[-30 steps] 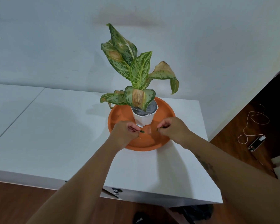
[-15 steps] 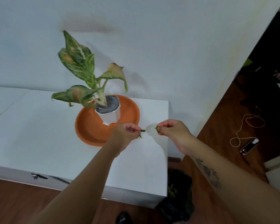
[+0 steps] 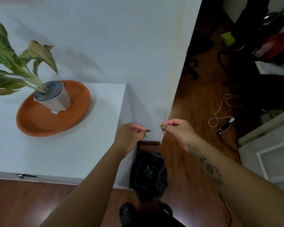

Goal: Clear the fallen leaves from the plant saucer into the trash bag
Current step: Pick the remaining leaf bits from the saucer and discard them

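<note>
Head view: your left hand [image 3: 132, 131] pinches a small green leaf scrap [image 3: 147, 131] between thumb and fingertips, and that grip is clenched on it. The scrap sticks out to the right of the fingertips, its long axis roughly level, with a bit hanging down. Your right hand [image 3: 176, 128] pinches a second leaf bit [image 3: 162, 127], clenched likewise; this bit points left, toward the other hand, and trails downward. The two hands are near each other but apart, past the right edge of the worktop [image 3: 72, 145] and above the bag [image 3: 148, 174]. The bag sits on the floor [image 3: 195, 99] against the worktop's side, mouth up, with green leaves [image 3: 148, 171] already inside. The saucer [image 3: 44, 123] lies well to the left on the worktop, with the pot [image 3: 56, 99] standing in it and the plant [image 3: 15, 66] leaning left; the visible part of the saucer shows no leaves.

Against half a second ago: both hands were then over the worktop's right end, just beside the saucer. They have since carried the scraps rightward, off the worktop. Your head has turned right too, so the saucer sits farther left and the bag shows more fully.
</note>
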{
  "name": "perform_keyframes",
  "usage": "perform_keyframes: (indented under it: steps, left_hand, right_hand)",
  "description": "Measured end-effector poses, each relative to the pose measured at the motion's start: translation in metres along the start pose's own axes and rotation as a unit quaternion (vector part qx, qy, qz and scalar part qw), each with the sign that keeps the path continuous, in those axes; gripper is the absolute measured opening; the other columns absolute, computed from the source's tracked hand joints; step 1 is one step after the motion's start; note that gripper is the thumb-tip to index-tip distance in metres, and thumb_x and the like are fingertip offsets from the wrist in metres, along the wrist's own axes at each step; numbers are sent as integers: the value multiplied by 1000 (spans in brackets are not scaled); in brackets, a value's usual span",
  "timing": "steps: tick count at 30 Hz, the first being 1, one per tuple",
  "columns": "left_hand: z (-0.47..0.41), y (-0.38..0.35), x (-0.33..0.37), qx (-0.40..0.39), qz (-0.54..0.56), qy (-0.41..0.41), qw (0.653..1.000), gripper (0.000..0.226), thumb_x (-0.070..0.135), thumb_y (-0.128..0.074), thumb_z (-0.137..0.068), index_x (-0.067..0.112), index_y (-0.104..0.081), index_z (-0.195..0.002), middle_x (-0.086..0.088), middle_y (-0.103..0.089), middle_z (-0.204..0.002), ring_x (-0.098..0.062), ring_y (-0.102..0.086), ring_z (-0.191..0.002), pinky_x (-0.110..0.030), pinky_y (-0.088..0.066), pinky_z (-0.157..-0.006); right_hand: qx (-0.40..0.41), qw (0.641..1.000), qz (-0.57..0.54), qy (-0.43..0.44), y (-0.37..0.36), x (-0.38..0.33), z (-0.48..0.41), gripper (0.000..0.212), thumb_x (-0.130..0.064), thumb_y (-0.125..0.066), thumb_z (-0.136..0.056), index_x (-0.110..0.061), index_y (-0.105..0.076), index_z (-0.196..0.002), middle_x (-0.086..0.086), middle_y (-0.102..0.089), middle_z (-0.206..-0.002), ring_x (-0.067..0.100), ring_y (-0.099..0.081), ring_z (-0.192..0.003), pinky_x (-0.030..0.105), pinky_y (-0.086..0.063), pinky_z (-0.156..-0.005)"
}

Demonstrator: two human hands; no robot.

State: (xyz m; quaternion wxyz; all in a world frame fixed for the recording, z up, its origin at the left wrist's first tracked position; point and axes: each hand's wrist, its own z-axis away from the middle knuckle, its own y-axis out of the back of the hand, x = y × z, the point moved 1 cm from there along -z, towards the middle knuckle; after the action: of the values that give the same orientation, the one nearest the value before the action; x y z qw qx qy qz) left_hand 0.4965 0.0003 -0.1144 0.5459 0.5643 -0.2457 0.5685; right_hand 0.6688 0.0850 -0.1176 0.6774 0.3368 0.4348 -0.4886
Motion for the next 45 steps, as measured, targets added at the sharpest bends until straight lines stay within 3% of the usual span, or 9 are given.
perform_keyframes:
  steps: [7, 12, 18, 25, 27, 30, 35, 40, 45]
  left_hand:
    - [-12, -37, -47, 24, 18, 62, 998, 14, 6, -73, -76, 20, -75, -77, 5, -71, -68, -7, -66, -66, -11, -51, -66]
    - [-20, -62, -101, 11, 26, 106, 994, 19, 0, -71, -77, 19, -72, -72, -6, -69, -71, -16, -62, -64, -24, -51, -66]
    - [-39, -91, -193, -5, -16, 145, 989, 19, 1, -73, -78, 20, -71, -72, 0, -66, -66, -16, -61, -63, -26, -50, -68]
    - [-63, -123, -279, -11, -45, 168, 985, 8, 4, -74, -79, 11, -73, -82, -13, -71, -77, -12, -60, -63, -26, -49, -67]
    - [-69, -129, -294, -16, -53, 173, 983, 9, 7, -74, -80, 8, -73, -88, -11, -70, -81, -14, -62, -67, -25, -50, -67]
    - [-77, -138, -317, -36, -68, 177, 981, 16, 10, -74, -81, 7, -73, -96, -10, -70, -86, -21, -64, -77, -29, -52, -74]
    - [-81, -142, -328, -24, -57, 187, 980, 4, 11, -71, -84, 12, -71, -88, -2, -67, -77, -16, -61, -71, -24, -47, -64]
    - [-72, -131, -298, -5, -11, 179, 984, 17, 7, -69, -83, 20, -69, -72, -8, -69, -73, -25, -65, -75, -42, -57, -76]
    - [-58, -107, -221, 8, 33, 160, 987, 25, 3, -66, -84, 22, -67, -68, -1, -66, -69, -23, -64, -72, -43, -57, -78]
  right_hand:
    - [20, 998, 18, -51, 13, 57, -19, 8, 4, -66, -81, -4, -67, -79, 10, -64, -70, 15, -60, -61, 23, -52, -67]
    - [39, 994, 37, -90, 13, 100, -32, 12, 3, -64, -83, 6, -67, -94, 11, -64, -74, 13, -58, -61, 9, -49, -53]
    - [58, 989, 79, -112, 3, 189, -65, 11, 3, -63, -83, 6, -66, -94, 9, -64, -77, 10, -57, -62, 9, -48, -53]
    - [12, 980, 109, -165, -6, 289, -102, 13, -2, -66, -83, -14, -65, -77, 9, -65, -79, 24, -63, -80, 37, -55, -80]
    - [0, 979, 103, -177, -7, 309, -111, 8, -4, -67, -83, -12, -67, -85, 11, -66, -87, 25, -63, -86, 39, -55, -86]
    - [-24, 974, 119, -193, -9, 329, -121, 18, -6, -67, -85, -10, -68, -102, 8, -66, -100, 23, -63, -96, 35, -54, -89]
    - [4, 974, 155, -166, -7, 335, -128, 15, -6, -61, -89, -7, -68, -102, 12, -66, -99, 23, -61, -89, 34, -52, -84]
    - [27, 976, 164, -140, -6, 300, -116, 14, -3, -59, -88, -15, -65, -82, 12, -66, -90, 24, -61, -83, 40, -54, -81]
    - [42, 981, 166, -94, -9, 220, -92, 19, -7, -64, -85, -22, -65, -74, 6, -67, -83, 22, -63, -80, 37, -55, -78]
